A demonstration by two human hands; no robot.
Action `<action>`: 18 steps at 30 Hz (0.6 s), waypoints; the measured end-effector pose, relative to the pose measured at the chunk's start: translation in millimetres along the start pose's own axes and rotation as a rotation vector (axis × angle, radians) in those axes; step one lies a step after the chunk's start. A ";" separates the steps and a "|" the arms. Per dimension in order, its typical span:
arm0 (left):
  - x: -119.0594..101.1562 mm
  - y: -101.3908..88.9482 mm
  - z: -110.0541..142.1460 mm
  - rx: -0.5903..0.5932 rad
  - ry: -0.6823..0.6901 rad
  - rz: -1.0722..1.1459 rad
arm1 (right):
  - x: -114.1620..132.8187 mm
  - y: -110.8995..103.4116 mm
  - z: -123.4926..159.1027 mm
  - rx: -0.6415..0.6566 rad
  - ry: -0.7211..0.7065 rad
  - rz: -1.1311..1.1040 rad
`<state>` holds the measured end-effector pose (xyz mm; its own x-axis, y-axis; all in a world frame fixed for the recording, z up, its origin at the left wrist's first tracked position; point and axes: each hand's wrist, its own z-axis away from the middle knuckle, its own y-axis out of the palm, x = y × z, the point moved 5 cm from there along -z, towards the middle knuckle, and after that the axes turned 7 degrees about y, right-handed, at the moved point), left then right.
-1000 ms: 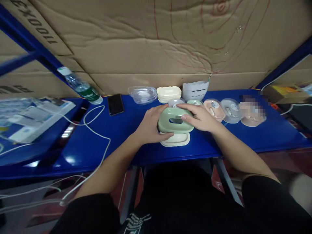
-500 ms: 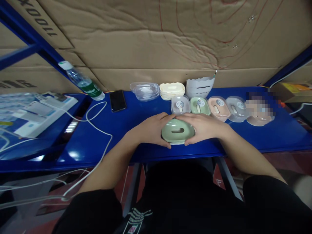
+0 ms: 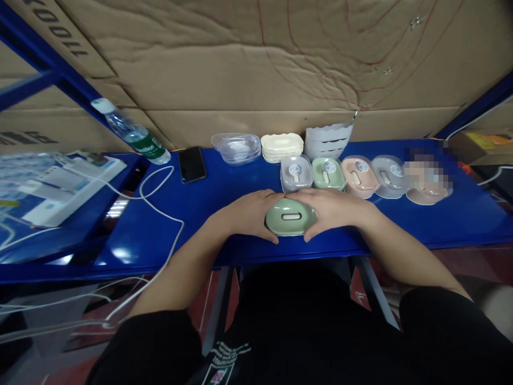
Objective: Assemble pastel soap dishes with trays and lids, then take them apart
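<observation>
A small green plastic box (image 3: 290, 225) with a rounded lid sits near the front edge of the blue table. In the lid's slot a pale oblong piece shows. My left hand (image 3: 256, 215) is wrapped round the box's left side, and my right hand (image 3: 329, 211) grips its right side. The fingertips of both hands meet behind the box. Just beyond stands a row of similar boxes under clear covers: a grey one (image 3: 296, 174), a green one (image 3: 328, 174), a pink one (image 3: 360, 176) and a second grey one (image 3: 388, 177).
Behind the row are clear plastic lids (image 3: 237, 148), cream trays (image 3: 282, 147) and grey wavy-edged pieces (image 3: 327, 140). To the left lie a black phone (image 3: 192, 164), a leaning water bottle (image 3: 138, 140) and a white cable (image 3: 176, 235). Cardboard (image 3: 224, 64) forms the back wall.
The lid's slot showed dark on its right part before; now the pale piece fills it. Both hands keep their hold on the green box.
</observation>
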<state>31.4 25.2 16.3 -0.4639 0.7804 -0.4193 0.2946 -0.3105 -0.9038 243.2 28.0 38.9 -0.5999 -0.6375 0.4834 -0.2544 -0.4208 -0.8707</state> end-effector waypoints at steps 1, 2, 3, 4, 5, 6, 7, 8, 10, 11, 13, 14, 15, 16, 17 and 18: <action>0.4 0.0 -0.2 0.002 0.003 0.003 | -0.6 0.6 -0.5 -0.003 -0.007 -0.008; 0.8 -0.1 -0.4 0.005 0.005 0.007 | -1.1 1.0 -0.9 -0.007 -0.015 -0.016; 1.1 -0.1 -0.8 0.011 0.003 0.010 | -1.7 1.3 -1.3 -0.011 -0.023 -0.021; 1.3 -0.2 -1.2 0.017 -0.001 0.014 | -2.2 1.7 -1.7 -0.014 -0.030 -0.025; 1.4 -0.4 -1.5 0.022 -0.008 0.016 | -2.6 2.0 -2.1 -0.016 -0.038 -0.026; 1.5 -0.8 -1.8 0.025 -0.015 0.017 | -2.6 2.3 -2.6 -0.016 -0.048 -0.025; 1.4 -1.3 -2.1 0.025 -0.018 0.017 | -2.5 2.5 -2.9 -0.016 -0.057 -0.025; 1.1 -1.9 -2.2 0.024 -0.017 0.019 | -2.1 2.5 -3.2 -0.016 -0.066 -0.024; 0.6 -3.6 -2.1 0.007 -0.004 0.033 | -1.1 2.2 -3.5 -0.013 -0.068 -0.019; 0.5 -4.7 -1.9 -0.006 0.005 0.046 | -0.5 2.0 -3.4 -0.009 -0.064 -0.015; 1.1 -6.7 -1.2 -0.030 0.020 0.077 | 0.9 1.3 -2.9 -0.003 -0.056 -0.007; 1.8 -7.7 -0.9 -0.041 0.025 0.090 | 1.6 0.8 -2.5 -0.003 -0.056 -0.004; 2.7 -8.4 -0.6 -0.050 0.029 0.100 | 2.3 0.2 -2.1 -0.004 -0.056 -0.002; 3.7 -8.9 -0.4 -0.055 0.033 0.106 | 2.9 -0.4 -1.8 -0.008 -0.056 0.000; 4.7 -9.4 -0.3 -0.060 0.035 0.108 | 3.3 -1.0 -1.4 -0.012 -0.055 0.002; 5.7 -9.8 -0.2 -0.063 0.033 0.109 | 3.5 -1.5 -1.2 -0.016 -0.054 0.006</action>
<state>26.1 32.7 22.8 -0.3990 0.7617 -0.5105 0.3942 -0.3602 -0.8455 240.6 27.2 41.8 -0.5600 -0.6737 0.4821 -0.2630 -0.4072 -0.8746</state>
